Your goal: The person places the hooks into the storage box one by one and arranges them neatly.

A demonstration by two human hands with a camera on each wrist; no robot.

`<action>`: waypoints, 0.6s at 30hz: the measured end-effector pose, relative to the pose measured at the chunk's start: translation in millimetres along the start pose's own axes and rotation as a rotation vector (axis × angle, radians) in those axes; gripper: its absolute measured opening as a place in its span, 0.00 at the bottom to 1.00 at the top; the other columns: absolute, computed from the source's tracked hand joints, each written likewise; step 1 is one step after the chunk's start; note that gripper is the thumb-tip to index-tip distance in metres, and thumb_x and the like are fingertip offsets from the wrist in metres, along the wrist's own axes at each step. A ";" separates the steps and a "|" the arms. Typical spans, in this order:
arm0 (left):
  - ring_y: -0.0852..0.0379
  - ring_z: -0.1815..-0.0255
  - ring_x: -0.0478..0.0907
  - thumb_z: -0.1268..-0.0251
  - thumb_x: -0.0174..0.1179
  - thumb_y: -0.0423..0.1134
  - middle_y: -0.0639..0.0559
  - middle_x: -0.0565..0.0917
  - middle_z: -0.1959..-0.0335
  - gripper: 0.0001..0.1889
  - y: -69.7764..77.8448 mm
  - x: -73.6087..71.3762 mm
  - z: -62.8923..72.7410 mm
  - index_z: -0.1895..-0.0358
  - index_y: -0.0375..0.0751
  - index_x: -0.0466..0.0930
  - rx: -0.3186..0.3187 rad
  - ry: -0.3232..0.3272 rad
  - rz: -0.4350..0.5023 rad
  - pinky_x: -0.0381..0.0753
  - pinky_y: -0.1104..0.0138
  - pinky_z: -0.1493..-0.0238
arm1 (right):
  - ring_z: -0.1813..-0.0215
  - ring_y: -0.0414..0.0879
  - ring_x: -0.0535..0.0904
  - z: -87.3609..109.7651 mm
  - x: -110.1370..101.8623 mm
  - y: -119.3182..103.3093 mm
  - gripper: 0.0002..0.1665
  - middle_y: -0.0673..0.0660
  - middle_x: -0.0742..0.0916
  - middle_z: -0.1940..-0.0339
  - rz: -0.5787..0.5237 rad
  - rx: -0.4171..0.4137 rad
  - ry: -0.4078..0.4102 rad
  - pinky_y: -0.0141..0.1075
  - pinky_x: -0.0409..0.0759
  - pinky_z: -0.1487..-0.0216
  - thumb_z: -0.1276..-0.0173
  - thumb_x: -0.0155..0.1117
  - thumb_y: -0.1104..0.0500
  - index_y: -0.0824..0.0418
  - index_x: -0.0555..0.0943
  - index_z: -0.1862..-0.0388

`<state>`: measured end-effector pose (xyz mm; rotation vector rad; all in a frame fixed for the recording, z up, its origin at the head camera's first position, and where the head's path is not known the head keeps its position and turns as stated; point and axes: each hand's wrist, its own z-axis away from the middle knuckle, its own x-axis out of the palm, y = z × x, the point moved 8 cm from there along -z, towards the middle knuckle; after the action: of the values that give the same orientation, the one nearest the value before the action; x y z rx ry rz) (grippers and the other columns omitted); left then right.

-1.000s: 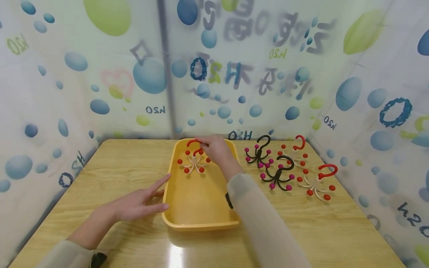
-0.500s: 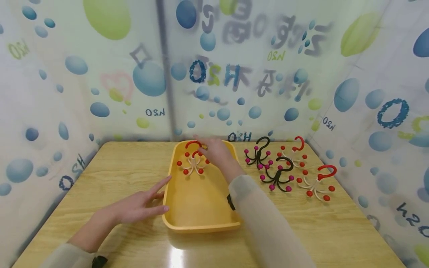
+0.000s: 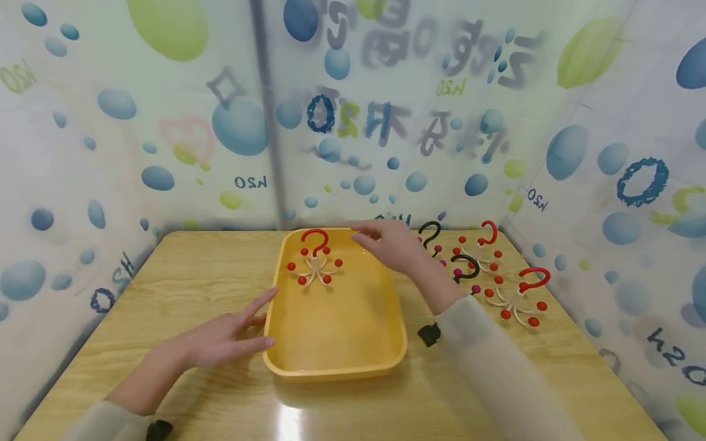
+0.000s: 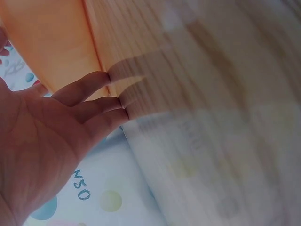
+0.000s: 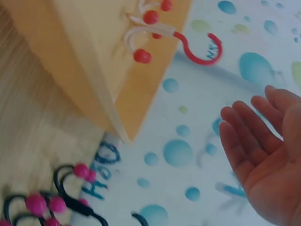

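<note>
Inside the yellow tray (image 3: 342, 327), at its far left, stands a white scalp massager (image 3: 315, 264) with a red hook handle and red ball-tipped legs. My left hand (image 3: 217, 340) rests at the tray's left wall, thumb and index finger at the rim; in the left wrist view its other fingers (image 4: 101, 106) reach down toward the table. Above the tray's far right corner hovers my right hand (image 3: 393, 248), holding nothing, fingers loosely extended. The right wrist view shows its bare palm (image 5: 268, 174), apart from the massager.
Right of the tray are two black massagers, one behind (image 3: 430, 231) and one nearer (image 3: 466, 266), partly hidden by my right arm. Two more red-and-white ones, far (image 3: 481, 250) and near (image 3: 517, 300), stand at the table's right. A patterned curtain (image 3: 364, 147) closes the back.
My right hand has let go of the massager in the tray and moved right, toward the tray's far right corner. The left hand has stayed at the tray's left rim.
</note>
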<state>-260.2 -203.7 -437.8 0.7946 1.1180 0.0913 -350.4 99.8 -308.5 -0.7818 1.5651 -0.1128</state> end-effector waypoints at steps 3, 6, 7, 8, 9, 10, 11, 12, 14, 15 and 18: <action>0.21 0.21 0.71 0.17 0.57 0.65 0.29 0.77 0.23 0.48 -0.6 -1.8 3.0 0.07 0.67 0.37 0.003 0.009 0.001 0.64 0.24 0.24 | 0.39 0.54 0.88 17.8 -22.0 6.4 0.23 0.54 0.93 0.38 -0.007 0.003 0.021 0.49 0.91 0.41 0.14 0.63 0.45 0.51 0.87 0.28; 0.21 0.21 0.70 0.17 0.57 0.65 0.31 0.76 0.22 0.48 -2.1 -2.0 4.2 0.08 0.69 0.37 -0.006 0.009 0.002 0.64 0.24 0.23 | 0.42 0.54 0.89 35.9 -39.9 22.6 0.23 0.55 0.92 0.38 -0.002 0.019 0.040 0.49 0.92 0.45 0.14 0.64 0.45 0.51 0.87 0.29; 0.21 0.21 0.70 0.17 0.57 0.65 0.31 0.76 0.22 0.47 -2.5 -1.9 4.2 0.08 0.69 0.37 -0.008 0.009 0.001 0.64 0.24 0.23 | 0.43 0.54 0.89 41.9 -44.9 29.1 0.23 0.56 0.92 0.37 0.000 0.021 0.046 0.49 0.92 0.46 0.14 0.64 0.46 0.52 0.87 0.29; 0.21 0.21 0.70 0.18 0.57 0.65 0.31 0.77 0.22 0.47 -2.8 -1.8 4.1 0.08 0.69 0.37 -0.009 0.009 -0.001 0.64 0.24 0.23 | 0.43 0.54 0.89 47.9 -49.1 36.7 0.23 0.56 0.92 0.36 0.006 0.027 0.050 0.50 0.92 0.46 0.14 0.63 0.46 0.53 0.87 0.29; 0.22 0.21 0.70 0.18 0.57 0.65 0.31 0.77 0.22 0.47 -3.0 -1.5 3.8 0.08 0.69 0.37 -0.008 0.010 -0.001 0.64 0.25 0.23 | 0.43 0.54 0.89 53.7 -52.6 45.3 0.23 0.57 0.92 0.36 0.014 0.038 0.054 0.50 0.92 0.45 0.13 0.63 0.45 0.53 0.86 0.29; 0.22 0.20 0.70 0.18 0.57 0.65 0.32 0.77 0.22 0.47 -3.2 -1.3 3.4 0.08 0.69 0.37 -0.007 0.012 -0.004 0.64 0.25 0.23 | 0.43 0.55 0.89 59.7 -56.1 54.0 0.24 0.58 0.91 0.35 0.016 0.048 0.059 0.50 0.92 0.44 0.13 0.63 0.45 0.54 0.86 0.28; 0.22 0.21 0.71 0.18 0.57 0.66 0.32 0.77 0.22 0.48 -3.1 -1.1 3.1 0.08 0.69 0.37 -0.005 0.014 -0.007 0.64 0.25 0.23 | 0.43 0.55 0.89 65.7 -59.8 62.2 0.24 0.59 0.91 0.35 0.022 0.054 0.072 0.51 0.92 0.44 0.13 0.63 0.46 0.54 0.86 0.28; 0.23 0.21 0.71 0.18 0.57 0.66 0.32 0.77 0.22 0.48 -3.2 -0.8 2.7 0.08 0.69 0.38 -0.004 0.014 -0.006 0.64 0.25 0.23 | 0.43 0.56 0.89 71.8 -63.5 70.5 0.24 0.60 0.90 0.34 0.030 0.061 0.087 0.53 0.91 0.43 0.13 0.63 0.47 0.55 0.86 0.28; 0.23 0.21 0.71 0.18 0.57 0.66 0.32 0.77 0.22 0.48 -3.1 -0.4 2.1 0.08 0.68 0.38 -0.001 0.014 -0.006 0.64 0.26 0.22 | 0.42 0.58 0.88 83.9 -70.4 86.5 0.24 0.62 0.89 0.32 0.049 0.076 0.119 0.55 0.91 0.42 0.14 0.64 0.48 0.56 0.85 0.27; 0.23 0.21 0.72 0.18 0.58 0.66 0.32 0.77 0.22 0.48 -3.2 -0.3 1.8 0.07 0.67 0.38 -0.001 0.015 -0.005 0.65 0.26 0.22 | 0.40 0.59 0.87 89.4 -73.7 94.0 0.24 0.63 0.88 0.32 0.058 0.081 0.138 0.57 0.90 0.41 0.14 0.64 0.49 0.57 0.84 0.26; 0.23 0.21 0.72 0.18 0.58 0.66 0.31 0.77 0.22 0.48 -3.2 -0.7 0.7 0.07 0.66 0.38 -0.006 0.013 -0.004 0.65 0.27 0.22 | 0.34 0.64 0.82 105.1 -80.9 115.7 0.26 0.66 0.84 0.27 0.082 0.096 0.187 0.63 0.87 0.39 0.15 0.65 0.52 0.58 0.82 0.24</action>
<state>-260.9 -206.8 -439.1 0.7875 1.1313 0.0970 -306.1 269.9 -317.3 -0.6451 1.7527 -0.2047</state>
